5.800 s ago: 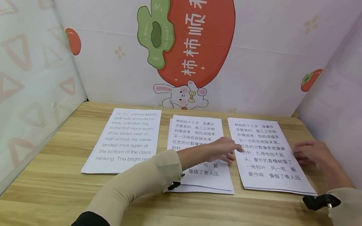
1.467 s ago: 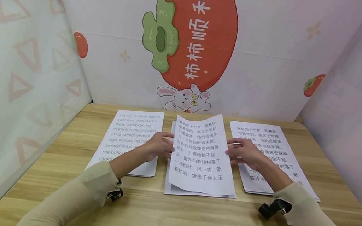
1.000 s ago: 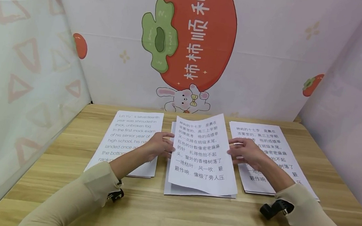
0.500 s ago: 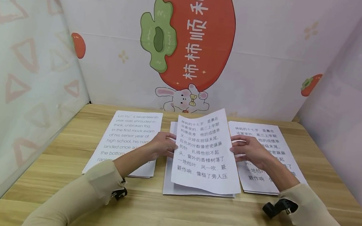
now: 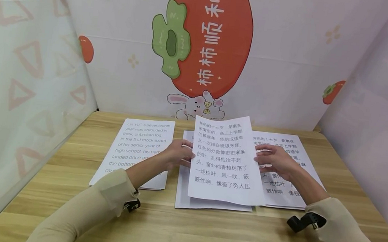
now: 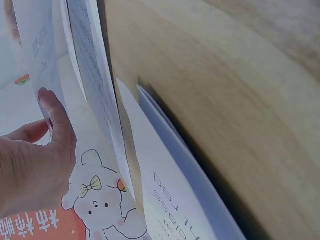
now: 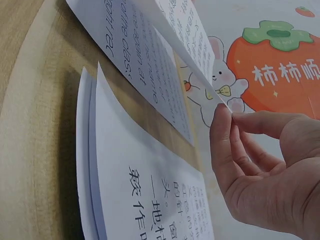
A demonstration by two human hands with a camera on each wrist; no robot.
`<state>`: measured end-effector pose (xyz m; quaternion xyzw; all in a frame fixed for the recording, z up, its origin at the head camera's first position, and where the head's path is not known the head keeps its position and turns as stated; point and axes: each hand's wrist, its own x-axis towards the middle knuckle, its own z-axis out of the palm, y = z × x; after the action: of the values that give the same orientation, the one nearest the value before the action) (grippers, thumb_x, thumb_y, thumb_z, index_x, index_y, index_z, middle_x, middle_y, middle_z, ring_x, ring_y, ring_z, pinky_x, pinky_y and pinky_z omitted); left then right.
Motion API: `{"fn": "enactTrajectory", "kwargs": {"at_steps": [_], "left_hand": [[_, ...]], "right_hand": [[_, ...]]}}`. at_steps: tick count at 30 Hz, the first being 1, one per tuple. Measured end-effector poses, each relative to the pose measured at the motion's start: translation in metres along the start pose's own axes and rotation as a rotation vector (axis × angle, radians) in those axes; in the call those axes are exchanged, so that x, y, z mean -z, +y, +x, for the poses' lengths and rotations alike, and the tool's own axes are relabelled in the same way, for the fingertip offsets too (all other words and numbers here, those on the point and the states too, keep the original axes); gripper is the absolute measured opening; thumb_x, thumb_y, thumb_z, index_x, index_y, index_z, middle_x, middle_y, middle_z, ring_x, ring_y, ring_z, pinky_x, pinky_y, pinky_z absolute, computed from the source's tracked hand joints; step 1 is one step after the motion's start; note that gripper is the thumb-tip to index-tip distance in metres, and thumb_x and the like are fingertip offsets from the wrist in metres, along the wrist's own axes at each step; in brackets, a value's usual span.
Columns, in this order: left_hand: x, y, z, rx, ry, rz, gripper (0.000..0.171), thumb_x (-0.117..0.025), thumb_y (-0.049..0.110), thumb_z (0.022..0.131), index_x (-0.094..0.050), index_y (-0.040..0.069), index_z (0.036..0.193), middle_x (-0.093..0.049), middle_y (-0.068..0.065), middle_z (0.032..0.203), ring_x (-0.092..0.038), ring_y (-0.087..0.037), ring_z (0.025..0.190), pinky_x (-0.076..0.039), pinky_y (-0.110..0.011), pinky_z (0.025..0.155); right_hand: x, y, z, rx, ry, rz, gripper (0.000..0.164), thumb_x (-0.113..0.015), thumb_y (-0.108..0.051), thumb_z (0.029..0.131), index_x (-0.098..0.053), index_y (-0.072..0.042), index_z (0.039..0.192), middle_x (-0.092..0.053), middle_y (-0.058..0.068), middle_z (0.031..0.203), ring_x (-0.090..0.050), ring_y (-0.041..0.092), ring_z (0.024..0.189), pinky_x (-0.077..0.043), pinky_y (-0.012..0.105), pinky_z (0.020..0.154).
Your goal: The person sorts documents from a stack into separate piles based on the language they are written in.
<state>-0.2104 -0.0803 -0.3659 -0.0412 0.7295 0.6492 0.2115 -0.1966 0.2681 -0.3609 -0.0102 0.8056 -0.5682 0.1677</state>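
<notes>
A sheet of paper (image 5: pixel 223 157) printed with Chinese text is held up above the table, slightly curved. My left hand (image 5: pixel 179 153) pinches its left edge; in the left wrist view the thumb of that hand (image 6: pixel 40 160) lies on the paper's face. On the opposite edge my right hand (image 5: pixel 276 161) pinches the sheet between thumb and fingers, plain in the right wrist view. Beneath the raised sheet lies a middle sheet (image 5: pixel 182 196), mostly covered, with English print visible in the right wrist view. The right stack (image 5: pixel 286 202) of Chinese-text sheets is partly behind the held sheet and right hand.
A left stack of English-text sheets (image 5: pixel 145 132) lies on the wooden table (image 5: pixel 185 230), partly covered by the left forearm. A back wall (image 5: pixel 285 86) with a persimmon and rabbit print stands behind the table, with pale curtains at both sides.
Earlier the sheet lay on the middle pile; both hands then took its edges and raised it. Over the last second it has risen further and shifted right, now overlapping the right stack in the view.
</notes>
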Motion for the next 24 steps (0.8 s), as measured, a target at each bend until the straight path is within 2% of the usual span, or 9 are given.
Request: {"fn": "enactTrajectory", "kwargs": {"at_steps": [10, 24], "left_hand": [[-0.015, 0.005, 0.002, -0.01, -0.031, -0.014, 0.031, -0.064, -0.011, 0.091, -0.06, -0.004, 0.12, -0.072, -0.017, 0.096, -0.069, -0.021, 0.074, -0.063, -0.027, 0.064], [-0.037, 0.012, 0.007, -0.017, -0.112, -0.026, 0.038, -0.066, -0.008, 0.093, -0.057, -0.002, 0.129, -0.072, -0.018, 0.099, -0.071, -0.022, 0.074, -0.065, -0.029, 0.068]], "right_hand": [[0.021, 0.007, -0.003, -0.001, 0.009, -0.011, 0.055, -0.064, -0.01, 0.102, -0.041, 0.007, 0.149, -0.066, 0.003, 0.106, -0.068, 0.015, 0.091, -0.064, 0.033, 0.079], [0.052, 0.021, -0.012, 0.008, 0.004, 0.03, 0.043, -0.066, -0.01, 0.102, -0.048, 0.003, 0.139, -0.069, -0.005, 0.102, -0.069, 0.012, 0.089, -0.064, 0.032, 0.077]]}}
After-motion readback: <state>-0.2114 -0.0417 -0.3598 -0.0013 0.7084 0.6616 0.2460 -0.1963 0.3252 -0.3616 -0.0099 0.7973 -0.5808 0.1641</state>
